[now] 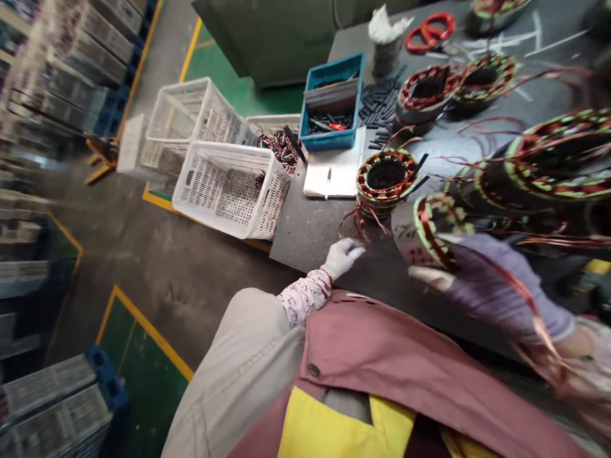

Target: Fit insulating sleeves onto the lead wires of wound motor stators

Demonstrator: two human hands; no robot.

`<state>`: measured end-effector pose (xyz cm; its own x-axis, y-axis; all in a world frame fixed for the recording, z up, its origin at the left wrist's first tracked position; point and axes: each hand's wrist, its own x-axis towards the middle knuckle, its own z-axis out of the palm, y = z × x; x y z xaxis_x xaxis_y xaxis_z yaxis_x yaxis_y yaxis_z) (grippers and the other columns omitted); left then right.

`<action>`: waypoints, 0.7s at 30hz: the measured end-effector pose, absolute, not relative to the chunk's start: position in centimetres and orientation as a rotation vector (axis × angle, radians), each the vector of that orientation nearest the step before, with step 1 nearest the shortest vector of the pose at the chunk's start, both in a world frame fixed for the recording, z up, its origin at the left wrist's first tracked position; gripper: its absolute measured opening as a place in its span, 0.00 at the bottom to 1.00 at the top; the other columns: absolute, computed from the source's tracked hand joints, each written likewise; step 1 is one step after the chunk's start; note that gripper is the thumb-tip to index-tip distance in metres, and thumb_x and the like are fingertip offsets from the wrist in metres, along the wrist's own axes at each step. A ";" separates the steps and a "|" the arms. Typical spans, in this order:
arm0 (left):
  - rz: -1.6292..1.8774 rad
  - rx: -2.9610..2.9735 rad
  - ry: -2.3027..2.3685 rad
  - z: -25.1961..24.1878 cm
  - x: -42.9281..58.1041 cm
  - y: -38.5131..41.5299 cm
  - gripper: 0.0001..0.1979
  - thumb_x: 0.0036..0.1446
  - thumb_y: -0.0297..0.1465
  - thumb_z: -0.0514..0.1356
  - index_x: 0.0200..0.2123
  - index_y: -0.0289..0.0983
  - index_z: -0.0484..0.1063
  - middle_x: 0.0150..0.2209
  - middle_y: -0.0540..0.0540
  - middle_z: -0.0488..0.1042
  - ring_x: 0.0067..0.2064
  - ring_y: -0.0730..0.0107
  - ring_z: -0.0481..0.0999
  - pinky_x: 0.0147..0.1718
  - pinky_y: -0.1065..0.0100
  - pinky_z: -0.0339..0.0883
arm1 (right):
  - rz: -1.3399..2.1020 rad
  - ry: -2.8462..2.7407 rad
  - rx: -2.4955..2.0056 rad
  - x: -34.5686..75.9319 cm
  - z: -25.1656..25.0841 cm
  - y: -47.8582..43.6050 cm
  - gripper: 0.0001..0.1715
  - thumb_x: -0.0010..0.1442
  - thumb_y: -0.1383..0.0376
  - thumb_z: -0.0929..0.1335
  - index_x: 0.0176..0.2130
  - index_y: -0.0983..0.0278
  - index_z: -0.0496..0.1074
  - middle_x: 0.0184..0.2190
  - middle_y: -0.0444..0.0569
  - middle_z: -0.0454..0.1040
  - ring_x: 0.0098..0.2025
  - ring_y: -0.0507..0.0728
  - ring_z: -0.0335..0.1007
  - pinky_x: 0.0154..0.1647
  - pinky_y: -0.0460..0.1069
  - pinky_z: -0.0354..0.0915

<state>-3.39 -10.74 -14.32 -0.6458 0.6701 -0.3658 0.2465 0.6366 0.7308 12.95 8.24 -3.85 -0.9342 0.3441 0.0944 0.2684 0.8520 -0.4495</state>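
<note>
My right hand [508, 283], in a purple glove, is wrapped round a motor stator [436, 235] with copper windings and pale green insulation. Handwriting marks its grey outer side. Copper lead wires [525, 292] trail from it over the hand and wrist. By the table edge, my left hand [344, 257] in a white glove has its fingers curled together; anything between the fingertips is too small to make out. Just beyond those fingertips, loose red leads hang from another stator [386, 181] standing on the table.
Several more stators [563, 156] stand to the right and at the back. A blue bin [356, 121] holds black sleeves and tools, beside a white notepad [329, 181] with a pen. Red-handled scissors [429, 32] lie at the back. White plastic crates [229, 191] stand left of the table [305, 235].
</note>
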 end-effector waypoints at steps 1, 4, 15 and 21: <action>0.883 0.714 2.201 -14.2 -3.4 -10.7 0.06 0.58 0.31 0.61 0.36 0.35 0.76 0.38 0.47 0.79 0.39 0.72 0.75 0.46 0.69 0.69 | 0.610 -2.853 -0.443 11.4 -1.6 8.7 0.28 0.55 0.42 0.62 0.46 0.55 0.73 0.38 0.53 0.77 0.42 0.64 0.72 0.47 0.58 0.67; 0.938 0.737 2.156 -13.5 -3.1 -10.6 0.05 0.57 0.31 0.62 0.35 0.36 0.76 0.37 0.48 0.80 0.39 0.73 0.76 0.46 0.70 0.70 | 0.257 -2.959 -0.277 5.4 3.0 10.0 0.24 0.58 0.47 0.60 0.36 0.62 0.72 0.32 0.56 0.74 0.38 0.63 0.70 0.49 0.59 0.63; 1.075 0.725 2.313 -7.3 -9.2 -14.9 0.06 0.56 0.32 0.59 0.28 0.37 0.71 0.37 0.46 0.79 0.34 0.75 0.75 0.36 0.71 0.70 | 0.826 -2.840 -0.273 3.5 -1.4 8.9 0.23 0.62 0.61 0.61 0.54 0.63 0.70 0.56 0.54 0.71 0.59 0.62 0.63 0.63 0.63 0.53; 1.530 1.040 2.442 2.1 -18.0 -8.9 0.12 0.59 0.41 0.59 0.30 0.38 0.68 0.33 0.50 0.76 0.24 0.81 0.67 0.25 0.74 0.66 | 1.531 -1.837 -1.374 14.7 -12.5 3.9 0.21 0.57 0.48 0.64 0.34 0.61 0.74 0.34 0.55 0.77 0.39 0.62 0.74 0.44 0.61 0.70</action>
<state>-18.02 -8.93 2.08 -0.7669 0.5790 0.2768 0.5017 0.2717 0.8213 14.73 3.86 -12.47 -0.4493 0.8471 -0.2837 0.4319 -0.0721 -0.8991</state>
